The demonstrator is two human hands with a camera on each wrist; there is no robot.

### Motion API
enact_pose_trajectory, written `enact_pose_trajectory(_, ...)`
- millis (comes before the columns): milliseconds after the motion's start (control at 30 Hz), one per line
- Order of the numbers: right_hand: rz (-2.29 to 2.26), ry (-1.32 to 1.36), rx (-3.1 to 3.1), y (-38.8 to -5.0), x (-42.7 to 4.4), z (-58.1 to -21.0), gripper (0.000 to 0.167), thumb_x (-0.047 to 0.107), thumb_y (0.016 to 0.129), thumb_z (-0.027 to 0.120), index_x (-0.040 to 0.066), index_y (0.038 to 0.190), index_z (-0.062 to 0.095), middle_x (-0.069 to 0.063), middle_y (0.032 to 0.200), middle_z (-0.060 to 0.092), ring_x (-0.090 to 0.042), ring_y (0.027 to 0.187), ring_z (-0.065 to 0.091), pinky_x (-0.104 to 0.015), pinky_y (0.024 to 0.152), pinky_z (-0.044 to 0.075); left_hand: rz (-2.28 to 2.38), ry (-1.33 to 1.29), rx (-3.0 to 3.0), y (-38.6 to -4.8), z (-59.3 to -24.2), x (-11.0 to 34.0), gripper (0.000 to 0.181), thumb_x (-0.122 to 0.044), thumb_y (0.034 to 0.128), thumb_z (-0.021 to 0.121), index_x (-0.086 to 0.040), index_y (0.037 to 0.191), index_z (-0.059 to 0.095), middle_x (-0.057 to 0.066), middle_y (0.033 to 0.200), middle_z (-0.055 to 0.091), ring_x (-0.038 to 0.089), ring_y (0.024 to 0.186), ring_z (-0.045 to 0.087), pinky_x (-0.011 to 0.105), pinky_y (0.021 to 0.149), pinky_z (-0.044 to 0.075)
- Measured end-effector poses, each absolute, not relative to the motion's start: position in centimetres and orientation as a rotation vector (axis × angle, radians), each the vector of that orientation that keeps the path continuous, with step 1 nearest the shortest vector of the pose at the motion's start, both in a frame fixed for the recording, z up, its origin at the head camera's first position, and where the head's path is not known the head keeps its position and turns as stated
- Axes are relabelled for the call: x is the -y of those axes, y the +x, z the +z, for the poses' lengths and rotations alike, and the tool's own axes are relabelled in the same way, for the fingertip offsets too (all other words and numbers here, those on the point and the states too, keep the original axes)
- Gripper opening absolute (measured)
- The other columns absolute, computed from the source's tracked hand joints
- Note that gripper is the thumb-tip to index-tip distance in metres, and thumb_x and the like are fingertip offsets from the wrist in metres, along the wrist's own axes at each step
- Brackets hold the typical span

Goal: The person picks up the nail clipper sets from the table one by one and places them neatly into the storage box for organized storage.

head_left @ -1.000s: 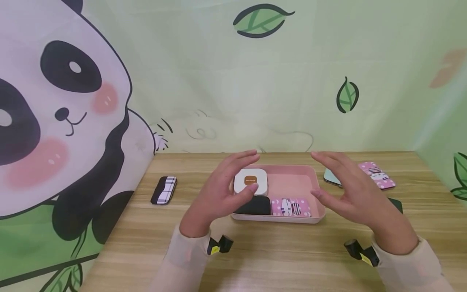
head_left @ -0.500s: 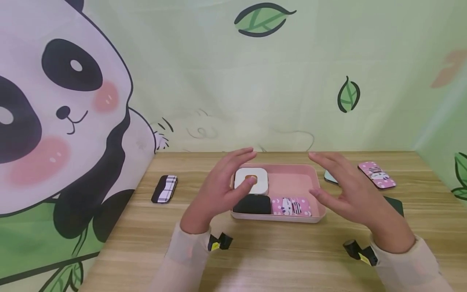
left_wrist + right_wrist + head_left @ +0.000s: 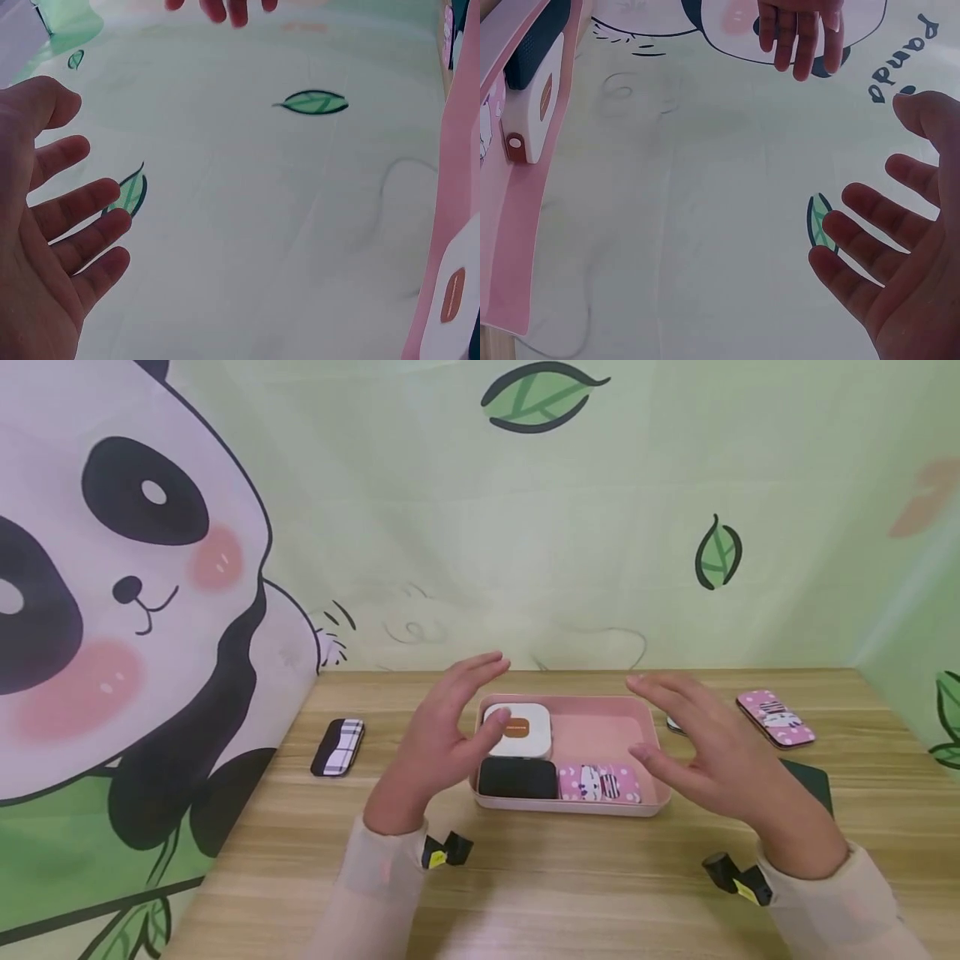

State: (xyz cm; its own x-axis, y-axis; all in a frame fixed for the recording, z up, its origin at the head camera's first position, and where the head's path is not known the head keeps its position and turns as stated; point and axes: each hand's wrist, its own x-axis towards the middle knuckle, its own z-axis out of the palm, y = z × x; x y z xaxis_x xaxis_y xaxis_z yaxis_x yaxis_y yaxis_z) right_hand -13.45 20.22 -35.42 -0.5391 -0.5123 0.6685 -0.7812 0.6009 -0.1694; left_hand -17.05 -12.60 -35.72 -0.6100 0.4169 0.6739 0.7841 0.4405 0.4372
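Both hands are raised over a pink tray (image 3: 603,731), fingers extended and palms facing each other. The left hand (image 3: 442,735) hovers at the tray's left end, its thumb overlapping a white rounded-square case (image 3: 534,742) with an orange label in the head view. Beside the tray's right end hangs the right hand (image 3: 716,760). Neither hand holds anything. In the tray's front row lie a black case (image 3: 517,778) and a pink cat-print case (image 3: 596,783). Each wrist view also shows its own hand, left (image 3: 45,232) and right (image 3: 907,255), with spread fingers.
On the wooden table (image 3: 570,885), a black-and-plaid case (image 3: 339,747) lies left of the tray. To the right are another pink cat-print case (image 3: 776,718) and a dark green flat item (image 3: 813,781), partly hidden. A panda-print cloth (image 3: 450,527) stands behind.
The left hand has drifted slightly left and up, uncovering more of the white case's label. Slightly leftward, the right hand now hides more of the pale item behind it.
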Motion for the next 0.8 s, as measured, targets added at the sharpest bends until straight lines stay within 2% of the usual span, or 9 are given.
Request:
enact_pose_trajectory(167, 0.646, 1.031, 2.28, -13.2, -20.0, -35.3, 0.063, 0.035, 0.092, 0.068, 0.01, 0.147, 0.05, -0.011, 0.138, 0.056, -0.027, 0.125, 0.053, -0.038, 0.099, 0.046, -1.043, -0.942, 2.222, -17.5, -35.6, 13.6, 0.049, -0.019, 0.0963, 0.063, -0.01, 0.144, 0.053, 0.009, 0.148, 0.052, 0.022, 0.14, 0.045, 0.046, 0.115, 0.037)
enact_pose_trajectory(233, 0.659, 1.039, 2.285, -13.2, -20.0, -35.4, 0.063, 0.034, 0.092, 0.069, 0.01, 0.147, 0.049, -0.011, 0.138, 0.056, -0.027, 0.126, 0.052, -0.036, 0.103, 0.045, -1.04, -0.928, 2.227, -17.5, -35.6, 13.8, 0.05, -0.017, 0.0959, 0.064, -0.01, 0.144, 0.053, 0.009, 0.148, 0.052, 0.023, 0.14, 0.045, 0.046, 0.115, 0.037)
enact_pose_trajectory(400, 0.666, 1.068, 2.264, -13.2, -19.8, -35.6, 0.061, 0.046, 0.098, 0.059, 0.009, 0.146, 0.05, -0.011, 0.139, 0.055, -0.028, 0.126, 0.052, -0.023, 0.11, 0.036, -1.034, -0.903, 2.246, -17.6, -35.5, 14.0, 0.052, -0.018, 0.0957, 0.065, -0.012, 0.145, 0.052, 0.009, 0.149, 0.05, 0.024, 0.141, 0.045, 0.048, 0.115, 0.037)
enact_pose_trajectory(500, 0.649, 1.077, 2.282, -13.2, -19.6, -35.7, 0.06, 0.043, 0.097, 0.062, 0.01, 0.146, 0.05, -0.011, 0.14, 0.054, -0.028, 0.128, 0.051, -0.032, 0.108, 0.043, -1.035, -0.89, 2.252, -17.7, -35.5, 14.1, 0.052, -0.019, 0.0961, 0.064, -0.013, 0.146, 0.052, 0.009, 0.15, 0.05, 0.025, 0.141, 0.044, 0.049, 0.115, 0.036)
enact_pose_trajectory(633, 0.599, 1.054, 2.335, -13.2, -19.4, -35.9, 0.068, 0.029, 0.088, 0.074, 0.013, 0.148, 0.048, -0.01, 0.142, 0.054, -0.027, 0.129, 0.051, -0.05, 0.099, 0.05, -1.027, -0.878, 2.265, -18.1, -35.7, 14.4, 0.051, -0.02, 0.0969, 0.063, -0.011, 0.146, 0.051, 0.009, 0.151, 0.049, 0.025, 0.141, 0.044, 0.05, 0.115, 0.036)
enact_pose_trajectory(800, 0.584, 1.046, 2.361, -13.3, -19.2, -36.2, 0.074, 0.024, 0.082, 0.078, 0.013, 0.148, 0.047, -0.011, 0.144, 0.053, -0.028, 0.13, 0.051, -0.053, 0.099, 0.05, -0.973, -0.835, 2.308, -18.6, -36.1, 14.9, 0.05, -0.022, 0.0976, 0.062, -0.011, 0.146, 0.051, 0.01, 0.15, 0.049, 0.026, 0.141, 0.043, 0.05, 0.115, 0.036)
